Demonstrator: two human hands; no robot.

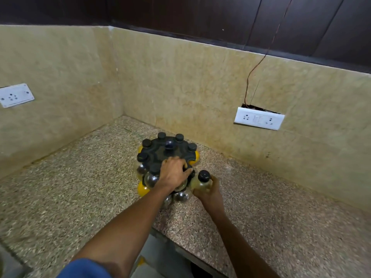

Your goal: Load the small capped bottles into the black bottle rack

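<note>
The round black bottle rack [160, 152] stands on the speckled stone counter near the corner, with several small black-capped bottles seated around its top rim, such as one capped bottle [146, 144] at the far left. More bottles hang in a lower tier, partly hidden by my arm. My left hand [174, 173] rests on the rack's near edge, fingers gripping it. My right hand [208, 190] holds a clear bottle with a black cap [203, 178] upright, just right of the rack's near side and touching or nearly touching it.
Beige tiled walls meet in a corner behind the rack. A white socket plate [259, 121] sits on the right wall with a thin wire rising from it; another socket plate [16, 95] is on the left wall. The counter edge [180, 243] runs below my arms.
</note>
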